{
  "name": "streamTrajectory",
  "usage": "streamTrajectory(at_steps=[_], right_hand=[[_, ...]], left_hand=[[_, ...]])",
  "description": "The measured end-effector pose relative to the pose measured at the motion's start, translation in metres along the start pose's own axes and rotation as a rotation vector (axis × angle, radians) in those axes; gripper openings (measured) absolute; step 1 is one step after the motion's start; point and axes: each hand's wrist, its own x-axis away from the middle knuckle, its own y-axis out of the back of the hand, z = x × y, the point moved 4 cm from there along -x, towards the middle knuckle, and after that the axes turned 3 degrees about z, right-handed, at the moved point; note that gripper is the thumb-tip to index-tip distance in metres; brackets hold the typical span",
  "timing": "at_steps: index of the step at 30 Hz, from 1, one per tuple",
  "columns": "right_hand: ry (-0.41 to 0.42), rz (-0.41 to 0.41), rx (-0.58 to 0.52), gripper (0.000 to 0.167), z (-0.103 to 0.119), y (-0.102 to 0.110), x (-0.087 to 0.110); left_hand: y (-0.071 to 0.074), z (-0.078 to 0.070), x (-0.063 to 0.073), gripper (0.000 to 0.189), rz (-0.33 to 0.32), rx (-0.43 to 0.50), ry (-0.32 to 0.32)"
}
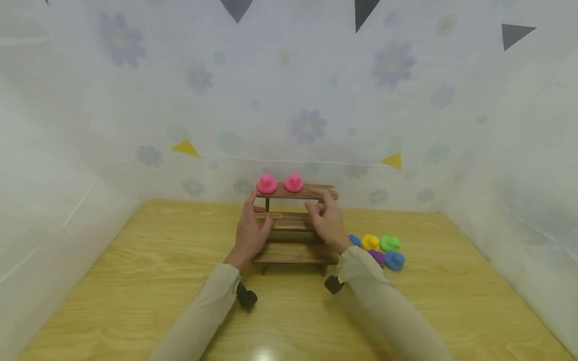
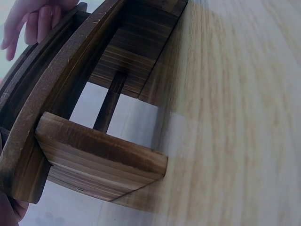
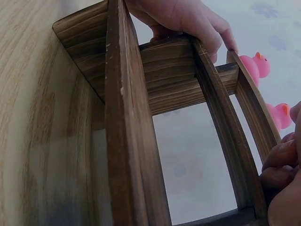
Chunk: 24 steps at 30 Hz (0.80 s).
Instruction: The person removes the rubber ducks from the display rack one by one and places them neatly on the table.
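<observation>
A three-tier wooden stand (image 1: 295,253) stands upright on the table. Two toy ducks, a left pink duck (image 1: 267,184) and a right pink duck (image 1: 294,183), sit on its top tier. My left hand (image 1: 251,233) grips the stand's left side, its thumb at the middle tier and a fingertip up by the top plank. The right wrist view shows this left hand (image 3: 188,21) wrapped over the side frame. My right hand (image 1: 328,220) is at the right side, index finger over the top plank, other fingers loosely bent, nothing seen in it.
Right of the stand, several ducks lie grouped on the wood-grain table (image 1: 158,271): a yellow duck (image 1: 370,242), a green duck (image 1: 390,243), a blue duck (image 1: 395,260), and a purple duck (image 1: 377,257) partly behind my sleeve. A patterned white sheet (image 1: 271,90) hangs behind.
</observation>
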Motion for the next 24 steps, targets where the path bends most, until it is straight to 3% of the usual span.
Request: streamTrajectory(at_steps=[7,13,19,24], right_hand=[[-0.009,0.000,0.017,0.044,-0.037,-0.008,-0.017],[0.019,0.011,0.101,0.047,-0.030,-0.008,-0.026],[-0.028,0.062,0.149,0.054,-0.021,-0.013,-0.031],[-0.043,0.015,0.148,0.049,-0.018,-0.013,-0.035]], left_hand=[[-0.001,-0.005,0.004,0.069,-0.017,0.009,-0.032],[-0.003,-0.006,0.006,0.068,-0.026,0.003,-0.067],[-0.005,-0.004,0.006,0.069,-0.016,0.004,-0.052],[-0.007,-0.002,0.006,0.069,-0.005,0.008,-0.032]])
